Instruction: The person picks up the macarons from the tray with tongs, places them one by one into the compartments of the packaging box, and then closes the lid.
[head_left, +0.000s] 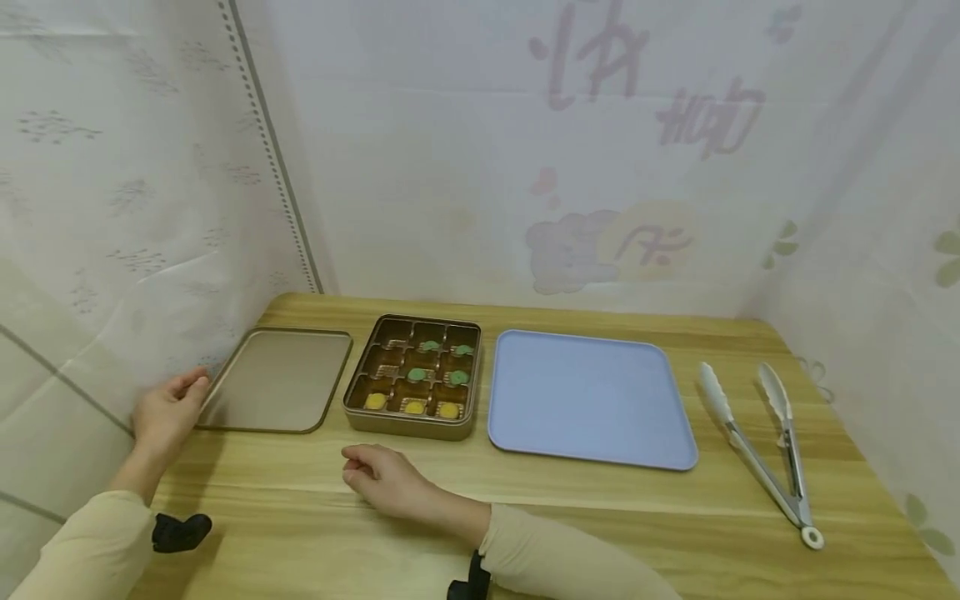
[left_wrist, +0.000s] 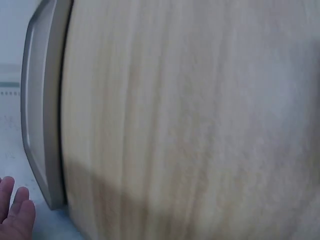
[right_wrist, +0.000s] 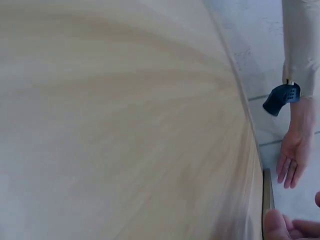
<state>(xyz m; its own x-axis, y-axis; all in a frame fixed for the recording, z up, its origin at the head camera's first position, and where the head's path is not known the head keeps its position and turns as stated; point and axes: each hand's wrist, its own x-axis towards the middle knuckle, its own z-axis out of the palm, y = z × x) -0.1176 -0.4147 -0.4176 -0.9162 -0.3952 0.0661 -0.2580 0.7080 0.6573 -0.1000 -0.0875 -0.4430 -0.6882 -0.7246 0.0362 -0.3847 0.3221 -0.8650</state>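
A gold-brown rectangular tin lid (head_left: 277, 379), rim up, lies flat at the left of the table. Beside its left edge is my left hand (head_left: 167, 417), fingers fairly straight and nothing held; in the left wrist view the fingers (left_wrist: 17, 210) show just apart from the lid's rim (left_wrist: 52, 125). A matching tin (head_left: 408, 427) with a nine-compartment insert stands right of the lid. Green pieces (head_left: 417, 375) and yellow pieces (head_left: 375, 402) sit in several of its compartments. My right hand (head_left: 390, 482), loosely curled and bare of anything, hovers in front of the tin.
Right of the tin lies a light blue rectangular tray (head_left: 588, 400). Metal tongs with pale tips (head_left: 780, 467) lie spread at the table's right side. Printed cloth (head_left: 480, 167) walls in the wooden table (head_left: 300, 517) at the back and both sides.
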